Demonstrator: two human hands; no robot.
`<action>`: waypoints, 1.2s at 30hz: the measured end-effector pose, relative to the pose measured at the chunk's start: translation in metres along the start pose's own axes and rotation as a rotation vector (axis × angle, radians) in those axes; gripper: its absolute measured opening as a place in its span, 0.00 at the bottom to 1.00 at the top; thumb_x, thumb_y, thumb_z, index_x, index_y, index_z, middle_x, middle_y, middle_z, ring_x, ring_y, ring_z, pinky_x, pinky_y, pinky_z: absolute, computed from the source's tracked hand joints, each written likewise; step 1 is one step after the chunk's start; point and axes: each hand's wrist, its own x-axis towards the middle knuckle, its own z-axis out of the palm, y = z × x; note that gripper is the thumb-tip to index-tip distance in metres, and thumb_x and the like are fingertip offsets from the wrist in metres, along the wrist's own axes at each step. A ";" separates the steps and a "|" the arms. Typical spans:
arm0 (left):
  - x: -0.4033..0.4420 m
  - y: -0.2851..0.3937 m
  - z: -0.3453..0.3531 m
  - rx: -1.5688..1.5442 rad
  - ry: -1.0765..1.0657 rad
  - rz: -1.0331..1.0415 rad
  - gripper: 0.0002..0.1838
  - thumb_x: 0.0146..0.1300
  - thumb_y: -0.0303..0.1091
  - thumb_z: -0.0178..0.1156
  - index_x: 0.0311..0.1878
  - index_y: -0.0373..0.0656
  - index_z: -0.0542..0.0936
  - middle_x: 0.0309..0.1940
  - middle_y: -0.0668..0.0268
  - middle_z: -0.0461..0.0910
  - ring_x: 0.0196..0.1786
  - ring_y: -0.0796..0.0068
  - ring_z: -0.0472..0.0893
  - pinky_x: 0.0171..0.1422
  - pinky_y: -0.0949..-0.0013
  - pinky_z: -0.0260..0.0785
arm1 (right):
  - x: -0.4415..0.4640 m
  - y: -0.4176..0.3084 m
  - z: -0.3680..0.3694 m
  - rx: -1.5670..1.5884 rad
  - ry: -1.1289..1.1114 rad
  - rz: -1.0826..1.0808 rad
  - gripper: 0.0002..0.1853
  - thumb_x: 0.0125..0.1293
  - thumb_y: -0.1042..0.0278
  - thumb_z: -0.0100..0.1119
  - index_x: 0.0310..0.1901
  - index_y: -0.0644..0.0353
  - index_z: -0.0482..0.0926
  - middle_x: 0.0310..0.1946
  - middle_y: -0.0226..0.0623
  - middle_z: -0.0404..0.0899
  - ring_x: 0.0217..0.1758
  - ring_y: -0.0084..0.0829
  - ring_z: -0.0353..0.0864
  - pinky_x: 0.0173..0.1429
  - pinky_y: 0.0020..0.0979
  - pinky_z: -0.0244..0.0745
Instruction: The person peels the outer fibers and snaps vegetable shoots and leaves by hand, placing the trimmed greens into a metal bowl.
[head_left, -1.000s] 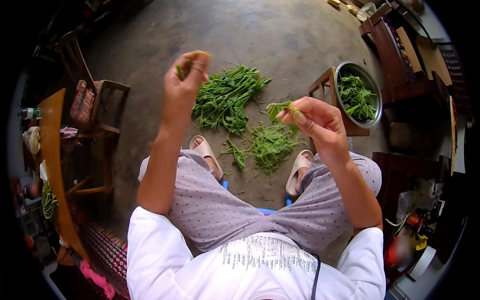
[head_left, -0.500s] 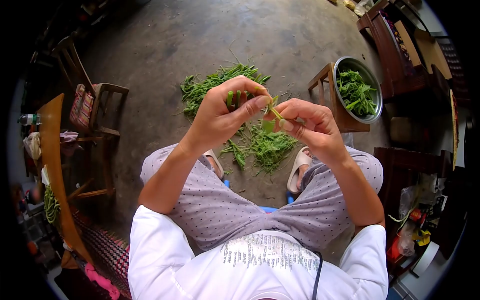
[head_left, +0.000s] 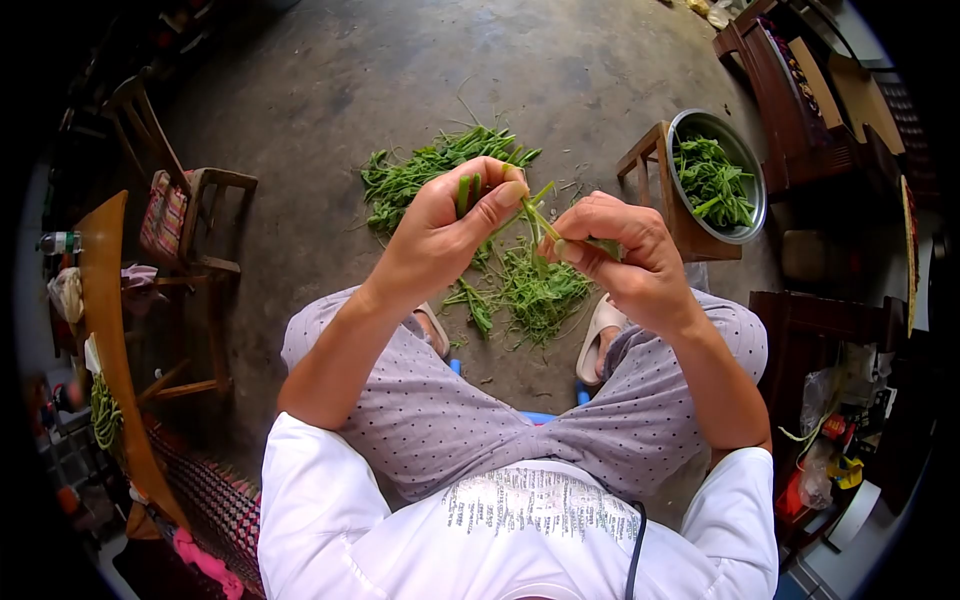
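Observation:
My left hand is closed around short green stems, with thumb and forefinger pinching a thin green shoot. Just to the right, my right hand pinches the lower part of that shoot between thumb and fingertips. Beyond my left hand a pile of leafy green stems lies on the floor, partly hidden by the hand. Below the hands sits a smaller heap of thin green trimmings, with a few short stems at its left.
At the right a metal basin of greens rests on a wooden stool. A wooden chair with a patterned cushion stands at the left, near a wooden board edge. Dark wooden furniture lines the right side.
My left hand has come down and right to meet my right hand at the shoot. Since the middle frame, my right hand has drawn slightly away from it.

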 end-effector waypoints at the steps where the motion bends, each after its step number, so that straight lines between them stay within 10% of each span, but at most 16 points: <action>1: 0.000 -0.001 0.000 -0.019 0.002 0.003 0.09 0.72 0.35 0.52 0.45 0.38 0.74 0.28 0.81 0.67 0.26 0.95 0.60 0.27 0.86 0.51 | 0.000 0.000 0.000 0.001 0.000 0.001 0.05 0.51 0.85 0.59 0.30 0.67 0.76 0.27 0.34 0.77 0.30 0.24 0.71 0.36 0.27 0.67; 22: 0.001 -0.004 0.001 0.201 0.074 0.091 0.08 0.70 0.34 0.55 0.44 0.38 0.74 0.31 0.77 0.69 0.29 0.92 0.61 0.30 0.85 0.52 | 0.004 -0.002 -0.020 0.325 -0.071 0.355 0.06 0.63 0.72 0.59 0.30 0.65 0.81 0.31 0.27 0.75 0.34 0.18 0.73 0.40 0.21 0.67; 28: 0.006 0.005 -0.011 0.522 0.314 0.195 0.09 0.62 0.27 0.63 0.46 0.42 0.81 0.35 0.75 0.79 0.26 0.93 0.59 0.28 0.85 0.51 | 0.004 0.001 -0.025 0.709 0.142 0.605 0.18 0.69 0.59 0.51 0.54 0.61 0.77 0.44 0.35 0.81 0.46 0.24 0.79 0.50 0.24 0.70; 36: 0.005 0.002 0.005 0.614 0.304 0.253 0.09 0.59 0.24 0.64 0.43 0.43 0.83 0.38 0.71 0.82 0.23 0.92 0.62 0.24 0.84 0.53 | 0.008 -0.001 -0.020 0.779 0.148 0.583 0.27 0.72 0.52 0.41 0.62 0.67 0.69 0.55 0.51 0.76 0.55 0.37 0.78 0.61 0.34 0.72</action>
